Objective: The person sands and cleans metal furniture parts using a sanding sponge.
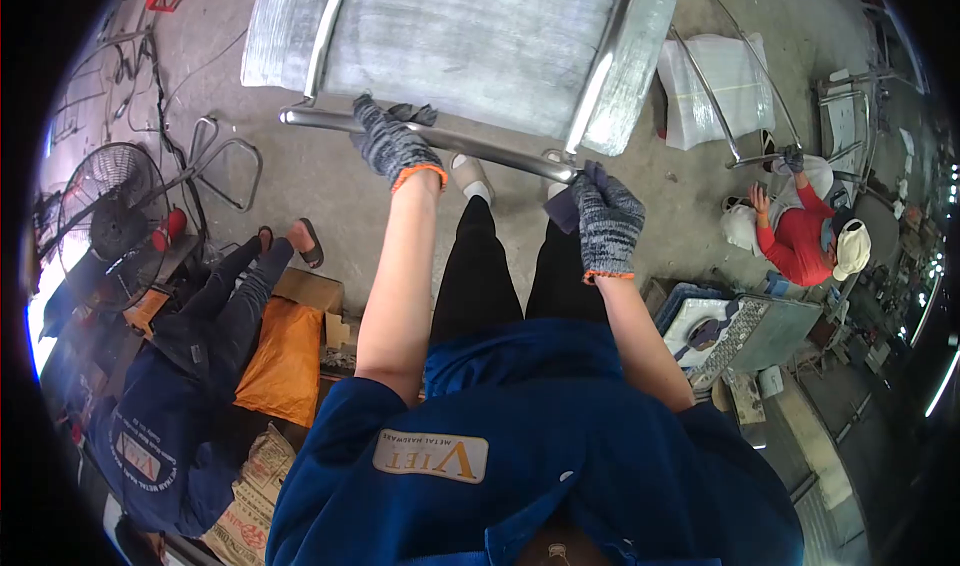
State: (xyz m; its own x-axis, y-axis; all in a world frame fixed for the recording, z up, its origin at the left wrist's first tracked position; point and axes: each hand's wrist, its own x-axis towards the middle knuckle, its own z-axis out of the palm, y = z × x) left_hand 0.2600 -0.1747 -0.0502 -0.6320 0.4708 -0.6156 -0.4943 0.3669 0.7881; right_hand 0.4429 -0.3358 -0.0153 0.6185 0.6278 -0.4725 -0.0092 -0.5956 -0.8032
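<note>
- Head view: the metal frame is smooth, shiny round tubing, a crossbar with two long side tubes running away beyond both grips.
- Under those tubes, ahead of the grips, lies a broad flat panel, greyish, its edges sheathed in wrinkled, glossy film.
- Grey, scuffed floor spreads around; a round caged fan stands left of the left grip, a red-sleeved co-worker sits right of the right grip.
- Left grip, in knitted glove, curls around the crossbar.
- Right grip closes on a dark cloth at the bar's right end.
</note>
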